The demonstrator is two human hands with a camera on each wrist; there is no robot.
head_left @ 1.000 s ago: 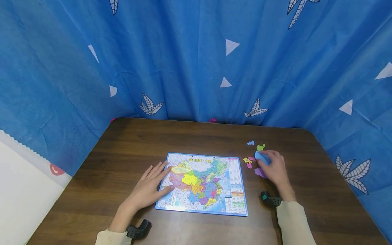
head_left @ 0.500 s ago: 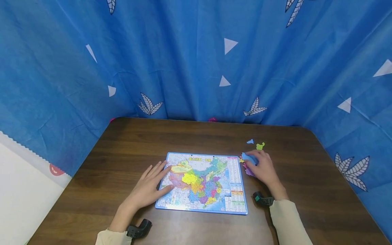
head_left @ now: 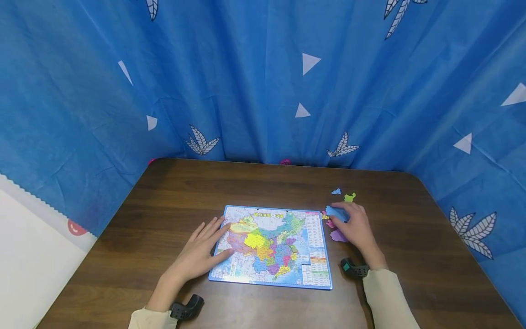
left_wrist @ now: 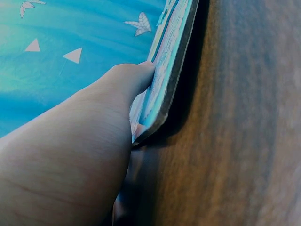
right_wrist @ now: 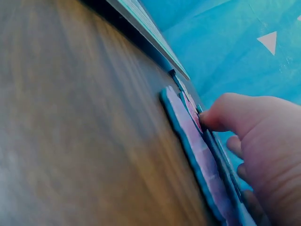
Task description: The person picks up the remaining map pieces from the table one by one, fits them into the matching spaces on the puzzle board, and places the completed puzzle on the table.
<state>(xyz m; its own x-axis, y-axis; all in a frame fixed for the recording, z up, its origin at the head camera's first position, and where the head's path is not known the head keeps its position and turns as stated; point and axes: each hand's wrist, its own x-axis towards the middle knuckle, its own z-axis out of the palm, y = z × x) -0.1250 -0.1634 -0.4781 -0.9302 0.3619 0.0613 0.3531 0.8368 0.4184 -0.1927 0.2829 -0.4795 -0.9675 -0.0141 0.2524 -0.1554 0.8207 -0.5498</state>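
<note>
A map puzzle board (head_left: 267,278) with a blue border and coloured map pieces lies flat on the table. My left hand (head_left: 201,253) rests on its left edge, fingers spread and straight; in the left wrist view the thumb (left_wrist: 134,77) touches the board's face. Right of the board, my right hand (head_left: 356,228) holds a blue puzzle piece (head_left: 338,213) between thumb and fingers, low over the table. A purple puzzle piece (head_left: 339,236) lies just below it, partly under the hand. Pink (head_left: 330,224) and yellow (head_left: 325,217) pieces peek out between the blue piece and the board.
A small blue piece (head_left: 336,191) and a green piece (head_left: 349,197) lie beyond the right hand. The brown wooden table (head_left: 185,183) ends at a blue patterned curtain (head_left: 246,91). Each wrist wears a black camera band.
My right hand has shifted left toward the board with the blue piece. The purple, pink and yellow pieces have also slid left, close to the board's right edge. The left hand stays put.
</note>
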